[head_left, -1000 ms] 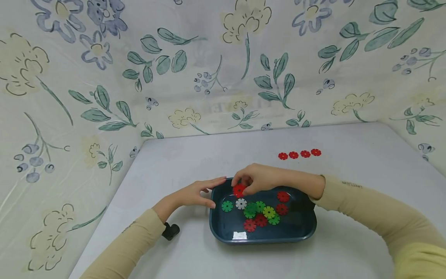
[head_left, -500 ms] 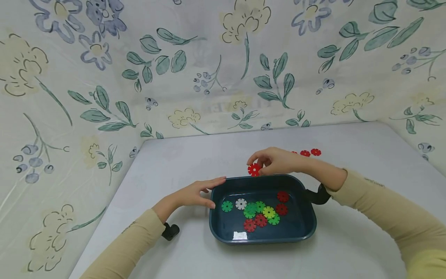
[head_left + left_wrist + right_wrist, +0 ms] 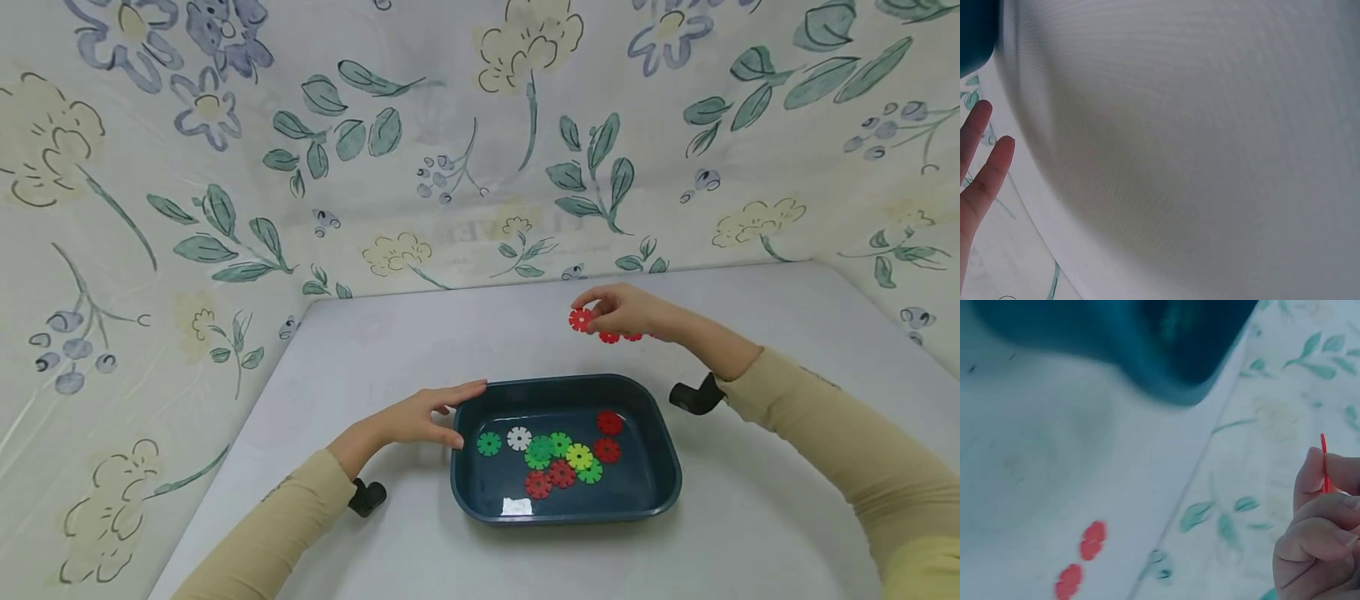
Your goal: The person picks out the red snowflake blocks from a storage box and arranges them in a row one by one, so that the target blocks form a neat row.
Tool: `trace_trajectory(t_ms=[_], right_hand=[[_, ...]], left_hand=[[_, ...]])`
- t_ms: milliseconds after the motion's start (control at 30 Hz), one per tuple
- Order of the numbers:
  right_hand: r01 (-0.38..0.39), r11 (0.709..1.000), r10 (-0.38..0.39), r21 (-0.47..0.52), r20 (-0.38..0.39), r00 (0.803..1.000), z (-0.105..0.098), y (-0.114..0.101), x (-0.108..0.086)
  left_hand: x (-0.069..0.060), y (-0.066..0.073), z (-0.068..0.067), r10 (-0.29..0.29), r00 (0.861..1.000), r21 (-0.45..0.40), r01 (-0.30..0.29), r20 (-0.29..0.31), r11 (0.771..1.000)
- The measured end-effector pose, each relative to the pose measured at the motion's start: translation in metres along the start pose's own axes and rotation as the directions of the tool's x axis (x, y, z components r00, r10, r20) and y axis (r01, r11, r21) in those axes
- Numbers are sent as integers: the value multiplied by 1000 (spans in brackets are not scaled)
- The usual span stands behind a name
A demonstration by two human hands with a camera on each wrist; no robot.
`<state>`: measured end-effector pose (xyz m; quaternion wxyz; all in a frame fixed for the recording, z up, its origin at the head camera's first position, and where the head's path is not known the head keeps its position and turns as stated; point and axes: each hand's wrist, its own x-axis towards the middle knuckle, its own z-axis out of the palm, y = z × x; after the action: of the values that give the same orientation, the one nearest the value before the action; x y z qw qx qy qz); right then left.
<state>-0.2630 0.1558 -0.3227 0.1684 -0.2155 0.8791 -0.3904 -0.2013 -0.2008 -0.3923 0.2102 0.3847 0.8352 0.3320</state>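
My right hand pinches a red snowflake disc between thumb and fingers, over the table behind the tray. In the right wrist view the pinched disc appears edge-on. Just beyond and under that hand lies a row of red discs, partly covered by it. At the left end of the dark blue tray, my left hand rests against the rim, fingers straight and thumb apart. Inside the tray are several discs: green, white, yellow and red.
The tray stands on a white table in front of a flower-patterned cloth that rises at the back and sides. Black wrist cameras show below the left wrist and by the right wrist.
My right hand has lifted the red disc out of the tray and carried it back and to the right, near the row of red discs. The left hand has stayed put.
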Motion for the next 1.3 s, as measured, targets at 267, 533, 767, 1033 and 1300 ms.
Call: trace_trajectory(t_ms=[267,533,767,1033,1300], right_hand=[[-52,994,56,101,-37,998,-2,27,10],[-89,988,96,126,-47,994,6,47,24],[-121,989,126,86,-53,991,13,62,35],[-148,989,149,25,-50,988,21,77,49],[-112,962,95,-249,-82,992,28,81,50]], left_hand=[[-1,1,0,-3,1000,-6,3,6,1000],[-1,2,0,-10,1000,-4,10,5,1000],[0,-1,1,-26,1000,2,26,1,1000],[-1,-1,1,-37,999,-4,37,0,999],[-1,2,-1,-22,1000,-3,22,8,1000]])
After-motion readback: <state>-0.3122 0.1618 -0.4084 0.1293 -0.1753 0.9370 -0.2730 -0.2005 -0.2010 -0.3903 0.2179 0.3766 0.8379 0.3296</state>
